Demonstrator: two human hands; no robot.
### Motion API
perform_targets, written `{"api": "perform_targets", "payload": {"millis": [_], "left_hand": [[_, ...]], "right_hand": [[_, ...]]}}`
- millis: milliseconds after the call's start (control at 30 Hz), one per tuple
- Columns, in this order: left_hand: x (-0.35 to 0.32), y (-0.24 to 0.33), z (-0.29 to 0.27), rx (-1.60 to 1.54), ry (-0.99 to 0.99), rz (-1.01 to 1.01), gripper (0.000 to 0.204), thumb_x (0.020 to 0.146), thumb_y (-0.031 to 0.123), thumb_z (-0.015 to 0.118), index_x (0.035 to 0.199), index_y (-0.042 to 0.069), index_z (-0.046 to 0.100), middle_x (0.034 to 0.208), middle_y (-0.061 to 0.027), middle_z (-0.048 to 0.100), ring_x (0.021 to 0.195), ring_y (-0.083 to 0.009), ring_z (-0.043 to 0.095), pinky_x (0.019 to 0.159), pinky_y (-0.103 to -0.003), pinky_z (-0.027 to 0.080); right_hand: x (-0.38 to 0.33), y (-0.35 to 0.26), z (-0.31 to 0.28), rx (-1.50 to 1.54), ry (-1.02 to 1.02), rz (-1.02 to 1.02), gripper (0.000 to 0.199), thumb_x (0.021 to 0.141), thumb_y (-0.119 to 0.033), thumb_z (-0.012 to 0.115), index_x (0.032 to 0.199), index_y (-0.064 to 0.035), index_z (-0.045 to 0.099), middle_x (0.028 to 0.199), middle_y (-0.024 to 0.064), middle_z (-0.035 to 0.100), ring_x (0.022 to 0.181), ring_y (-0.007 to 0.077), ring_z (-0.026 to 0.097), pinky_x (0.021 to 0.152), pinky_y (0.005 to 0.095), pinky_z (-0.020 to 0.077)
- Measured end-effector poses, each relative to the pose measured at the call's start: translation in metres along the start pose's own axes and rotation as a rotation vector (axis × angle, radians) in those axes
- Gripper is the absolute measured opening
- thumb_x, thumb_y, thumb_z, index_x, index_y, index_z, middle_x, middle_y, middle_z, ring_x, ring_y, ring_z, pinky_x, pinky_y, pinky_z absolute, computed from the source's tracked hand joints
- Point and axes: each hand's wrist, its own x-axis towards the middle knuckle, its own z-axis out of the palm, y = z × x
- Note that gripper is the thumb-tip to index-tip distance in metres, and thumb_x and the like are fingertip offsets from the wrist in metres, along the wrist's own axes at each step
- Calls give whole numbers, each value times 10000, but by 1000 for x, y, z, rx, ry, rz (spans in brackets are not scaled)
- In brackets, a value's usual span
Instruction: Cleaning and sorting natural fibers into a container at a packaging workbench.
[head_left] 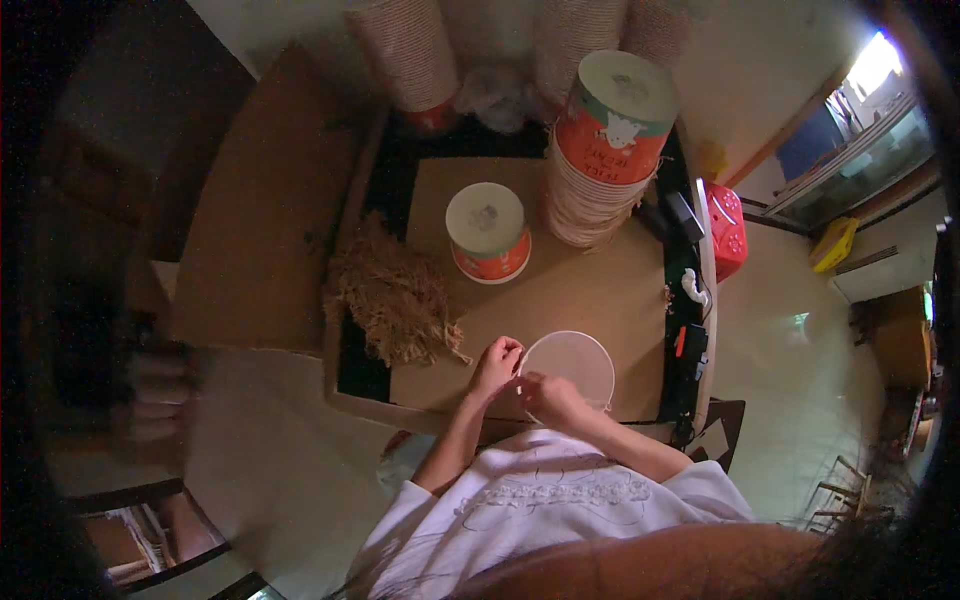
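Note:
A round white paper bucket [570, 365] stands at the table's front edge, its open mouth facing up. At its left rim my left hand [497, 367] is closed, the fingertips pinched together. My right hand [556, 400] is also closed and lies over the near left part of the rim, its fingers close to the left hand's. A small pale bit shows between the hands; what the fingers pinch is too small to make out. Left of the bucket lies a loose heap of brown twine pieces [395, 295].
Ahead stands an upside-down orange and white paper bucket [486, 215]. A tall stack of nested buckets [612, 130] is at the back right, with more stacks [405, 50] behind. Cardboard [545, 300] covers the table. Small dark devices [690, 340] line the right edge, near a red stool [727, 230].

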Motion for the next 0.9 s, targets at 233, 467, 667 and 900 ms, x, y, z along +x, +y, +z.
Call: {"api": "perform_targets", "payload": {"millis": [233,467,667,900], "left_hand": [[8,49,-5,-364,-433,-327,118,847,138,453,876,40,512,682,-21,515,554,-83,464,498,-216,397],[14,22,11,-772,-326,-327,89,847,135,443,889,59,466,672,-34,493,570,-106,449,507,-232,368],[28,-3,35,-484,-265,-100,149,816,29,478,962,59,481,874,-30,543,782,-114,508,675,-256,431],[24,26,33,-248,-279,1,149,797,117,583,900,20,535,823,-8,560,746,-85,506,669,-244,429]], "right_hand": [[43,-1,-22,-922,-1,-334,207,649,-180,582,823,-68,593,833,145,568,801,273,575,628,373,465],[58,-7,-86,-810,105,3,345,784,-386,510,771,-57,614,748,181,609,735,328,598,604,411,471],[65,27,-100,-614,-111,61,239,760,-273,588,781,-37,616,696,81,602,643,146,563,605,298,440],[48,24,-99,100,167,16,90,762,-110,580,724,-28,582,632,-11,533,610,72,490,552,213,397]]}}
